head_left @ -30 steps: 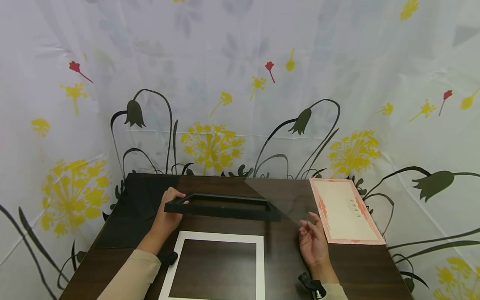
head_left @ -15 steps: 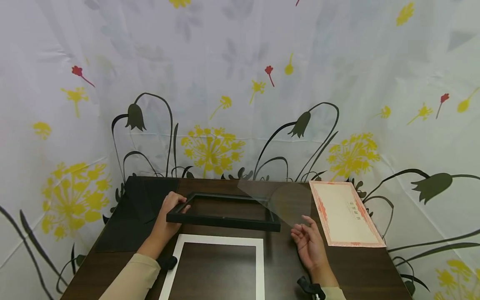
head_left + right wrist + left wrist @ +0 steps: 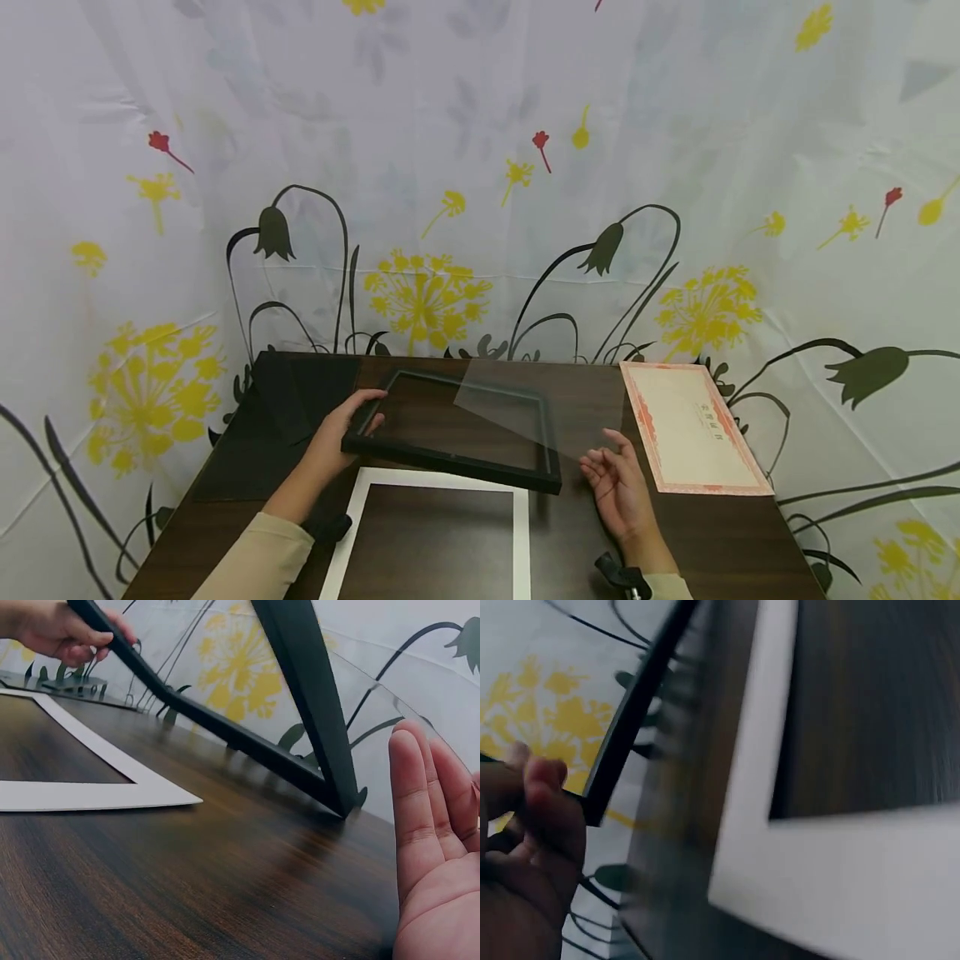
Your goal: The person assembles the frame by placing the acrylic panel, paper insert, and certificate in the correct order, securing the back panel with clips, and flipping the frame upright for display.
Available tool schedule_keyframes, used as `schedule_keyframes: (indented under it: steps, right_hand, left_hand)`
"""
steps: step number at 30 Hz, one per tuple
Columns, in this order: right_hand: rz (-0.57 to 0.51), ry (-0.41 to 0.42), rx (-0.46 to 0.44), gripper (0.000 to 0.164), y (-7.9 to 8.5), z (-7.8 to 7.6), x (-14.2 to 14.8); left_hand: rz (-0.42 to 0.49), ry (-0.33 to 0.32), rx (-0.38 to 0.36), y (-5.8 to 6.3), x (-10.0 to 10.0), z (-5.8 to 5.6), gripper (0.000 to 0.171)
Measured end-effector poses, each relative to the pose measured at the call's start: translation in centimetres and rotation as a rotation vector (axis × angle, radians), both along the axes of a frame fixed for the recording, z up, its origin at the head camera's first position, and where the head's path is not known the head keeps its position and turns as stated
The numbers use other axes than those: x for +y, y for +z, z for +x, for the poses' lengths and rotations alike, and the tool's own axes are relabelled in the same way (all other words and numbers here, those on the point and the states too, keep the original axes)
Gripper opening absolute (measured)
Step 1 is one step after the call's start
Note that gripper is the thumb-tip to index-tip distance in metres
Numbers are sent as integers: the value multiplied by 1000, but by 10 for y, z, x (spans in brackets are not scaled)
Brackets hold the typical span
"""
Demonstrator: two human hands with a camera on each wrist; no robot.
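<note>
My left hand [image 3: 330,446] grips the left side of a black picture frame [image 3: 450,461], with the thumb on top. The frame is tilted in the air, its right end lower, above the far edge of a white mat [image 3: 521,542] lying on the table. In the right wrist view the frame [image 3: 307,697] stands on a slant beside the fingers. My right hand [image 3: 618,492], palm up, holds a clear sheet [image 3: 592,408] by its near corner. That sheet slants up behind and across the frame's right part. The exact finger contact is hard to make out.
A cream certificate [image 3: 690,425] with a pink border lies at the right of the dark wood table [image 3: 720,542]. At the far left lies a black backing board [image 3: 247,454]. A flower-printed curtain [image 3: 480,167] hangs behind the table.
My left hand has tipped the frame from nearly edge-on to showing its opening, its right end dropping nearer. The clear sheet has shifted left behind it; my right hand moved slightly left.
</note>
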State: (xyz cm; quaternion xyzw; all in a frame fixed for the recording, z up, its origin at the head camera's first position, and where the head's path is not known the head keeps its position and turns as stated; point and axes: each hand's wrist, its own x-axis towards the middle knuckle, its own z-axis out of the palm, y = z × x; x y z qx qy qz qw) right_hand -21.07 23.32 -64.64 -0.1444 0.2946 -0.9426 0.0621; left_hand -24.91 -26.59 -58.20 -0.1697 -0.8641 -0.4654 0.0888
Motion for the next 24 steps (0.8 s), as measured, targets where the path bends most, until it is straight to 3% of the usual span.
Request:
schedule_keyframes:
  steps: [4, 7, 10, 15, 21, 24]
  right_hand:
    - [18, 0, 19, 42, -1, 0, 0]
    - [34, -5, 3, 41, -1, 0, 0]
    - [49, 4, -13, 40, -1, 1, -1]
    - [63, 27, 1, 42, -2, 0, -1]
    - [100, 36, -12, 42, -2, 1, -1]
    - [135, 19, -36, 41, -1, 1, -1]
  left_hand:
    - [247, -76, -201, 7, 1, 3, 52]
    - [363, -83, -284, 11, 3, 3, 57]
    - [439, -59, -345, 13, 5, 2, 57]
    - [527, -76, -395, 16, 8, 3, 59]
    - [707, -66, -585, 18, 5, 7, 56]
    - [747, -45, -619, 19, 4, 9, 59]
